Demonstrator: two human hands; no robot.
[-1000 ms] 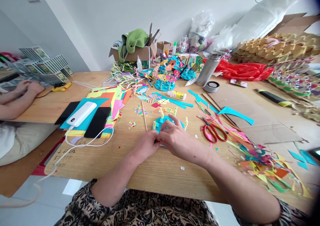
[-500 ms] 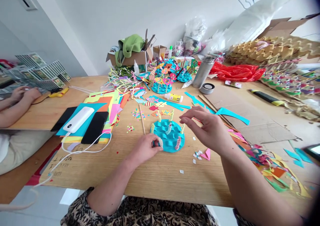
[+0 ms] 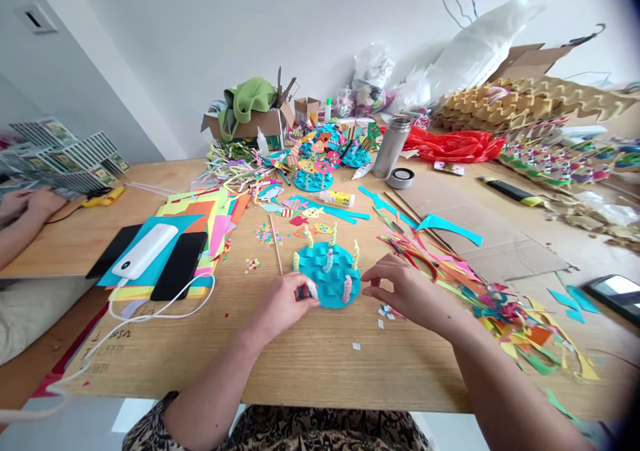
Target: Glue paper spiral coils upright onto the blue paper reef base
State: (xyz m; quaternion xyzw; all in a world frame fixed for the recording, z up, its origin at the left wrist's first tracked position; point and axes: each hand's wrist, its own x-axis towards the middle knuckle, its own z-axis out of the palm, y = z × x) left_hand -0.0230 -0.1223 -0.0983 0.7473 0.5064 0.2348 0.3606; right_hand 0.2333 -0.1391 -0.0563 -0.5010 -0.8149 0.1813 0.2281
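A round blue woven-paper disc (image 3: 327, 299) lies on the table before me. Several pale twisted paper coils stand on it: yellow ones around the back and sides, a bluish-white coil (image 3: 328, 261) in the middle and a pink coil (image 3: 347, 289) at the right front. At the left front edge, my left hand (image 3: 285, 301) pinches a whitish-pink paper coil (image 3: 311, 288) between thumb and fingers. My right hand (image 3: 405, 294) is beside the right rim, thumb and fingers curved but apart, holding nothing visible. Whether its fingertips touch the disc I cannot tell.
Paper fish (image 3: 299, 220), a thin stick (image 3: 275, 244) and a glue bottle (image 3: 337, 198) lie behind the disc. Red-handled scissors (image 3: 423, 263) rest among paper strips. A steel flask (image 3: 391, 148) stands farther back. A power bank (image 3: 145, 251) lies left; another person's hands (image 3: 35, 204) are beyond.
My right hand has come down from above the yellow coil to the disc's right rim. My left hand stays at the front left coil. The camera view has shifted slightly.
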